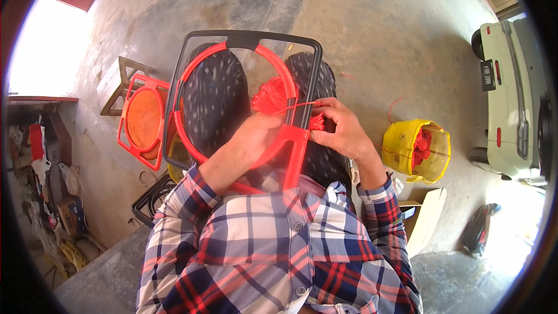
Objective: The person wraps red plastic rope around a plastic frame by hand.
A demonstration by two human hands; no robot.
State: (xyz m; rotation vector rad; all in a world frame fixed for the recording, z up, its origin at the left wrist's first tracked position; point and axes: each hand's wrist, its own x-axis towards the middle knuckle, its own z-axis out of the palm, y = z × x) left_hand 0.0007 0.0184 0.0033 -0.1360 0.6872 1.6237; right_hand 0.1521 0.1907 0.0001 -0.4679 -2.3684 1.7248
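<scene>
A black rectangular frame with a red ring inside it stands tilted over my lap. My left hand reaches through the ring, its fingers closed at the bundle of red cord by the ring's right side; the frame partly hides the fingertips. On the other side of the frame's right bar, my right hand pinches red cord, with a small coil of it between the fingers. A single strand runs across the bar between bundle and right hand.
An orange-red round-framed piece leans by a wooden stool at left. To the right stands a yellow bucket with red material inside. A cardboard box lies near it; a pale vehicle stands farther right. Clutter lines the left.
</scene>
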